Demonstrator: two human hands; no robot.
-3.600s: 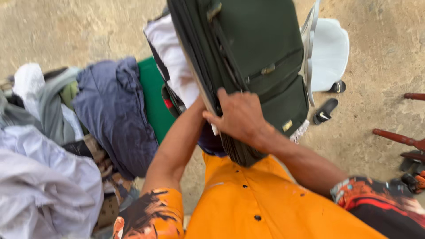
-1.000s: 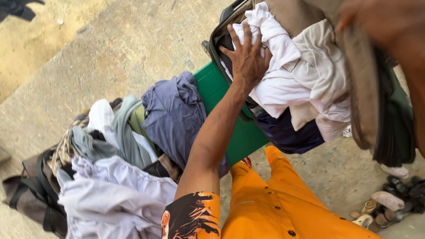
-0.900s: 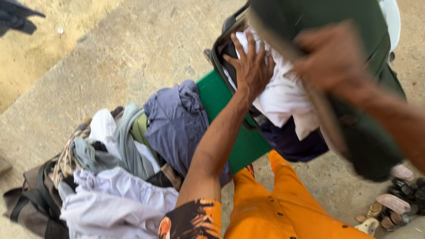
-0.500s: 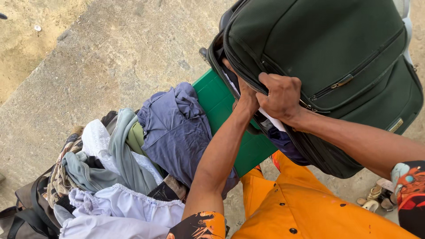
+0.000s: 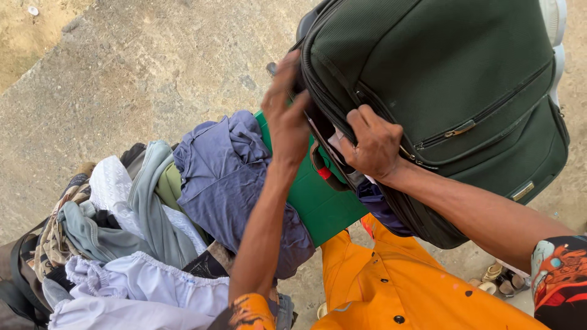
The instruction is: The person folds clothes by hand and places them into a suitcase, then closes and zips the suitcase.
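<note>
Suitcase (image 5: 440, 104) lid has swung shut over the clothes; right hand (image 5: 373, 143) grips its edge, left hand (image 5: 287, 113) fingers seemingly curled at the seam.

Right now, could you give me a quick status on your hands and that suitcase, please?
Left hand at the dark green suitcase edge. Right hand pressing its lid, white cloth poking from gap. Clothes pile alongside.

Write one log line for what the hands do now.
left hand: on suitcase edge | right hand: gripping lid edge | clothes: piled beside
</note>
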